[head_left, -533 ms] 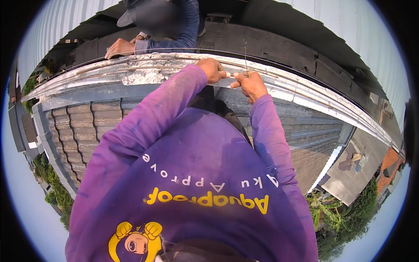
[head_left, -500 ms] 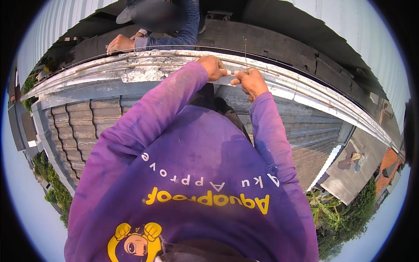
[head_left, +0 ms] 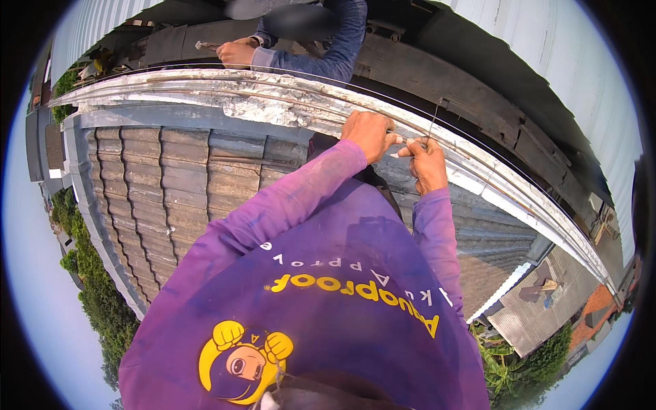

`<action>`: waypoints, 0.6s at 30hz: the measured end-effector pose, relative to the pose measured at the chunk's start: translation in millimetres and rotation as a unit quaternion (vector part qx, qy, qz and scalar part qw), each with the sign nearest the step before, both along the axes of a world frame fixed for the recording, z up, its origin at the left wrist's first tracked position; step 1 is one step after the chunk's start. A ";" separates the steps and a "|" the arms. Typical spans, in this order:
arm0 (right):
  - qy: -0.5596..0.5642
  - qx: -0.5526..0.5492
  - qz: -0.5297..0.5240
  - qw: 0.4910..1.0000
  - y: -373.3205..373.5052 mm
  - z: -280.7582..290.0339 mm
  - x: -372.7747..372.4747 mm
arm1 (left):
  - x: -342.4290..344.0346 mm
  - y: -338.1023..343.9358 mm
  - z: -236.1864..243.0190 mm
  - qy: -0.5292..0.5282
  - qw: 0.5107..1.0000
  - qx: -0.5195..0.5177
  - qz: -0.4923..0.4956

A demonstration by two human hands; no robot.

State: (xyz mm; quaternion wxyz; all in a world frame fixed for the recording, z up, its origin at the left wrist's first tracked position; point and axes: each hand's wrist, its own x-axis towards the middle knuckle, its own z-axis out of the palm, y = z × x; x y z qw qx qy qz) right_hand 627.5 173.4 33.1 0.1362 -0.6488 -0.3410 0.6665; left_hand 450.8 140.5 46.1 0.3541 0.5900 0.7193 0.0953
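Note:
My left hand and my right hand meet on top of a rough grey concrete wall cap. Thin steel bars run along the cap. Both hands are closed, pinching a thin tie wire that sticks up just above my right fingers. A short pale piece shows between the two hands. My purple sleeves reach up from the lower edge.
Across the wall another person's hand, in a blue sleeve, rests on dark planks. Brown roof tiles slope down to the left. Far below lie trees and rooftops. White corrugated sheeting stands at the back.
The view has shifted, so the wall and both hands sit further right and lower. My hands stay together at the same spot on the wall cap, still pinching the wire.

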 end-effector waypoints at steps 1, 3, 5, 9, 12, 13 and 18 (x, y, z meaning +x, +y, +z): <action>0.004 -0.010 0.002 1.000 -0.9 1.8 2.3 | 0.7 4.8 7.5 -0.006 1.000 -0.025 -0.003; 0.016 -0.022 0.006 1.000 4.1 4.7 4.4 | -3.0 14.3 16.5 0.029 0.994 -0.089 -0.051; 0.021 -0.034 0.028 0.999 9.0 8.2 7.0 | -2.0 23.2 7.7 0.074 0.986 -0.110 -0.100; 0.007 -0.045 0.073 0.996 15.0 14.2 5.2 | -18.4 42.3 -0.6 0.038 0.966 -0.189 -0.172; -0.018 -0.069 0.093 0.993 20.2 18.0 4.8 | -23.6 53.2 11.1 -0.018 0.948 -0.255 -0.189; -0.019 -0.070 0.108 0.992 22.7 17.8 6.9 | -23.1 48.7 9.7 -0.008 0.957 -0.224 -0.184; 0.013 -0.056 0.142 0.988 24.4 16.9 15.8 | -19.7 35.0 3.3 0.005 0.980 -0.148 -0.136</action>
